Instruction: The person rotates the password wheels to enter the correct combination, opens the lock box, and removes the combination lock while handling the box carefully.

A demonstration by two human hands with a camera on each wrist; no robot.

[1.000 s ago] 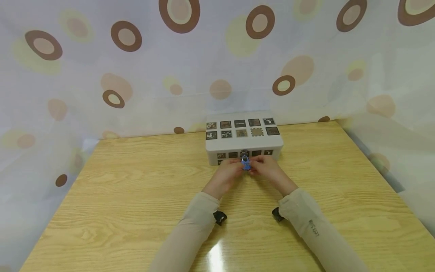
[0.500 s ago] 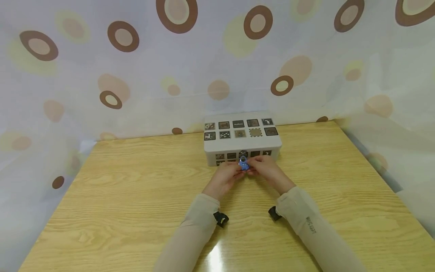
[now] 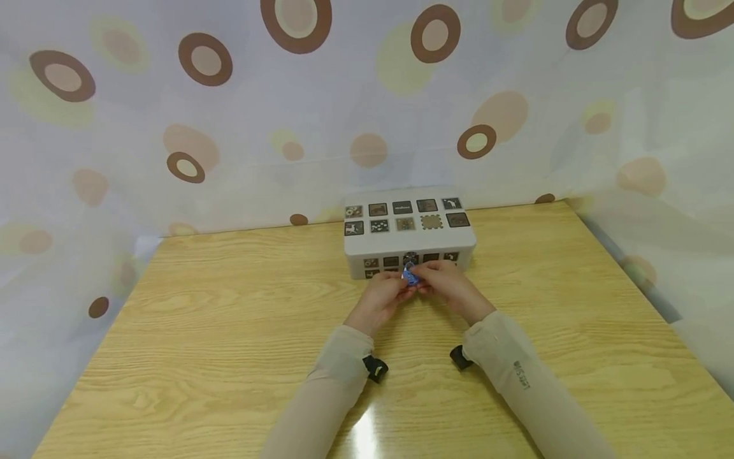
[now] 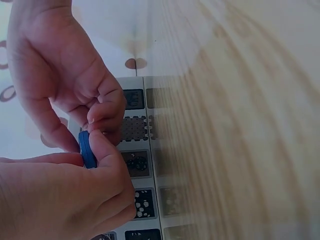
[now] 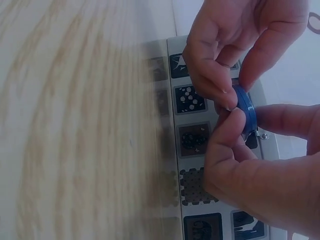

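Observation:
A small blue padlock [image 3: 410, 276] hangs in front of the metal latch [image 3: 410, 257] on a white box. My left hand [image 3: 375, 298] pinches one side of it between thumb and fingers. From the other side, my right hand [image 3: 453, 285] holds it with bent thumb and fingers. In the left wrist view the blue padlock body [image 4: 87, 149] shows edge-on between the fingertips of both hands. The right wrist view shows its edge [image 5: 246, 111] too, close to the box front. Fingers partly hide the padlock, and whether its shackle passes through the latch I cannot tell.
The white box [image 3: 410, 239], covered with dark square pictures, stands at the back of the wooden table [image 3: 241, 331]. Behind it hangs a spotted curtain [image 3: 327, 178], which also borders both sides. Black straps [image 3: 375, 368] sit at the wrists.
Both hands stay at the padlock. It has tilted slightly, and the right fingers have shifted a little up and left over it. The box stays in place.

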